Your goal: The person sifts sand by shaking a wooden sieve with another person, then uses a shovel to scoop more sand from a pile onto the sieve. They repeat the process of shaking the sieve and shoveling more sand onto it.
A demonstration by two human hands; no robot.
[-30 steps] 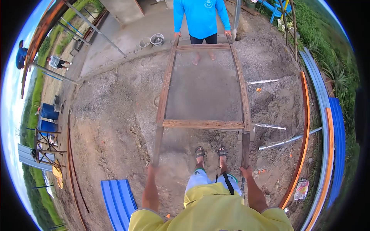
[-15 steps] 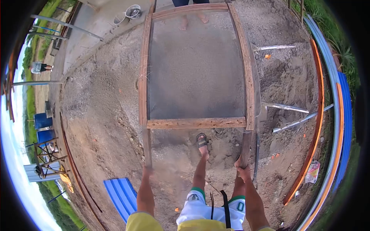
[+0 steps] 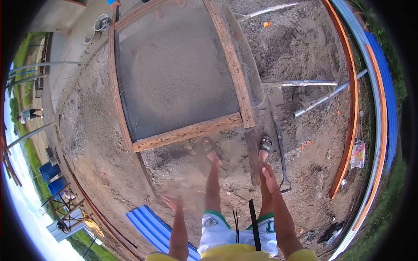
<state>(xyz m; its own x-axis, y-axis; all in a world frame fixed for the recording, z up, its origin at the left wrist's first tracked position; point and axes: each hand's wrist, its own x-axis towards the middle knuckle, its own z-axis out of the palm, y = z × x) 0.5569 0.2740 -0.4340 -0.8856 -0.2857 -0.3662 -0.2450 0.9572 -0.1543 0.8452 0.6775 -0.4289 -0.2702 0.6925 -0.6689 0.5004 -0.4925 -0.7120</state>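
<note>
A large sand screen, a mesh in a wooden frame, lies before me with two wooden handles towards my body. My left hand is open, its fingers spread, just short of the end of the left handle. My right hand is also open, fingers stretched out, beside the end of the right handle. Neither hand holds anything. Grey sandy residue shows across the mesh. A co-worker's hand is at the far left end of the frame.
A shovel with a D-shaped grip lies right of the right handle. Metal poles, an orange beam and blue sheets lie further right. Blue corrugated sheet is near my left arm. Buckets stand far left; another person is beyond.
Both hands have let go of the handles. The screen now appears tilted and further left in view, as my view has turned. My right foot has come out from behind the handle.
</note>
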